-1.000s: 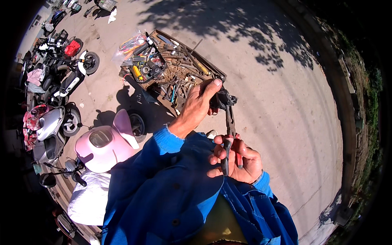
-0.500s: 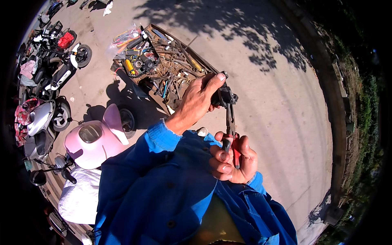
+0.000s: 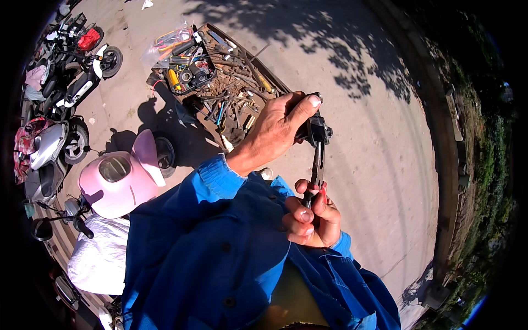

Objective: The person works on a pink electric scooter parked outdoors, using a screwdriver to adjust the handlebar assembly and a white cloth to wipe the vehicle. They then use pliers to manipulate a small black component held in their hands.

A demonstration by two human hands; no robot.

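My left hand (image 3: pixel 273 125) is wrapped round a small black mechanical part (image 3: pixel 318 131), its thumb lying along the top. What exactly the part is, I cannot make out, and my palm hides some of it. Below it, my right hand (image 3: pixel 314 221) is closed round the handles of a pair of pliers (image 3: pixel 318 165). One handle shows red between the fingers. The long dark metal jaws point up and meet the lower end of the black part. Blue sleeves cover both forearms.
Ahead to the left, a rusty metal tray (image 3: pixel 258 66) holds many loose tools and small parts, with a black bin (image 3: pixel 201 82) in it. Several parked scooters (image 3: pixel 52 159) line the left. Close by are a pink scooter front (image 3: pixel 118 184) and a white cover (image 3: pixel 99 256). A kerb edges the right.
The black part and my left hand have moved slightly right. My right hand has closed further round the pliers, so less of the red handle shows. The view has shifted a little.
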